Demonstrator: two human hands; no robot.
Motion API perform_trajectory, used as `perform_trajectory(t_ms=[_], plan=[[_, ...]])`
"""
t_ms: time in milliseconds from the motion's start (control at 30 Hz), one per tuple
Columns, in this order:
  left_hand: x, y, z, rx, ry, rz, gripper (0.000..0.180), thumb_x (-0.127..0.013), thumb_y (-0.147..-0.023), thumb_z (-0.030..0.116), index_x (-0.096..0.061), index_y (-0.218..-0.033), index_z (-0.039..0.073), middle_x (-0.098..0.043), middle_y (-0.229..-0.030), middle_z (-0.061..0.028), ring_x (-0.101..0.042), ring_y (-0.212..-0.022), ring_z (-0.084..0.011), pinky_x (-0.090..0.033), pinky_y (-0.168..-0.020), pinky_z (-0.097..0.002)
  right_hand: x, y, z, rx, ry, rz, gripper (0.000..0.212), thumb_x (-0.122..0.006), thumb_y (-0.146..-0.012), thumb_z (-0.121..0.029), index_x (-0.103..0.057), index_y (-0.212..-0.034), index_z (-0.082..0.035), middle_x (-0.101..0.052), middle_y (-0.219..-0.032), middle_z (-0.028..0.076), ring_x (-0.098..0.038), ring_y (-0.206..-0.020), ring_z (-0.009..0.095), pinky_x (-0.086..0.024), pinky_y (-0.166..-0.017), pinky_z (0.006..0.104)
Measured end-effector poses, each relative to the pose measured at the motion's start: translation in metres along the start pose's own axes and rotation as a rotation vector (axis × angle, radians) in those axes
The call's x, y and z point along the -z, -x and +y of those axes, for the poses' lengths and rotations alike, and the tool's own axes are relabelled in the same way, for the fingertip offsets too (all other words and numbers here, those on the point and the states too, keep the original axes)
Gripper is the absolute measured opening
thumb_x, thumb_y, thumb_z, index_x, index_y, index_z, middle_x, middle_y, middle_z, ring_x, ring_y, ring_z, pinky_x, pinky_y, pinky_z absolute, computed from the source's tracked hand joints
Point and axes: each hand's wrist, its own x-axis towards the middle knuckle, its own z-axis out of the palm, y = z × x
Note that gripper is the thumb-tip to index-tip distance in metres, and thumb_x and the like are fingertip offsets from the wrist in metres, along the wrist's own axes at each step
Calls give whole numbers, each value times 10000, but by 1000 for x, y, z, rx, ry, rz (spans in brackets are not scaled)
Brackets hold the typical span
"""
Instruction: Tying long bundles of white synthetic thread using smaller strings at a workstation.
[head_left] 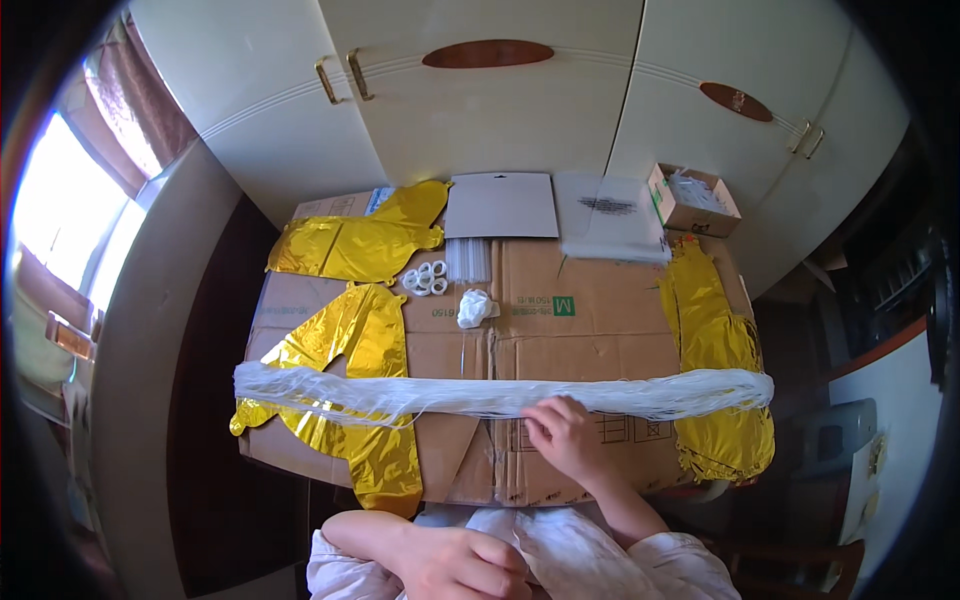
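A long hank of white string [470,396] lies stretched from left to right across the cardboard-covered table. My right hand [570,437] is at the hank's near edge, its thumb and fingers pinched together at the strands. Close to my body, below the table's front edge, my left hand [462,565] is closed with its knuckles up; its fingertips are hidden. Under the hank's left end lies a flat gold foil balloon [378,440], and under its right end are crumpled gold foil balloons [722,440].
Beyond the hank are a crumpled white wad [477,308], white ribbon rolls [425,278], clear straws [468,261] and a grey card [500,205]. More gold foil [350,248] lies far left. A clear plastic bag [610,220] and an open box [697,215] stand far right, before white cabinets.
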Motion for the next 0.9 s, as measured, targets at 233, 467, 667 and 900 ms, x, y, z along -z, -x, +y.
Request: perform_trajectory(t_ms=[233,467,667,900], plan=[[-8,1,0,-111,-26,52,269,-504,-903,364,-468,-1163,302,-581,-895,-69,-552,-690,-192,-412,-616,-325,1,-20,19,18,175,15,115,-675,-710,-68,-646,-815,-105,-551,-796,14,-559,-780,204,-430,-685,349],[-7,-2,0,-152,46,175,175,-513,-905,255,-480,-1077,258,-572,-851,-48,-541,-651,-173,-402,-610,-317,-11,-28,4,49,122,-38,95,-698,-700,-81,-659,-782,-108,-544,-774,12,-559,-752,194,-426,-690,343],[-1,-2,5,-78,35,141,335,-580,-838,74,-450,-1087,256,-572,-829,-39,-539,-643,-165,-403,-614,-308,-37,-36,-21,148,41,-108,74,-690,-711,-115,-648,-770,-129,-524,-760,-5,-552,-753,162,-393,-712,321],[-3,6,6,-89,-66,130,290,-547,-880,171,-440,-1134,262,-574,-841,-48,-545,-650,-169,-403,-623,-319,-59,-44,-24,125,87,-98,106,-688,-725,-116,-591,-762,-92,-525,-776,27,-574,-728,192,-453,-667,329]])
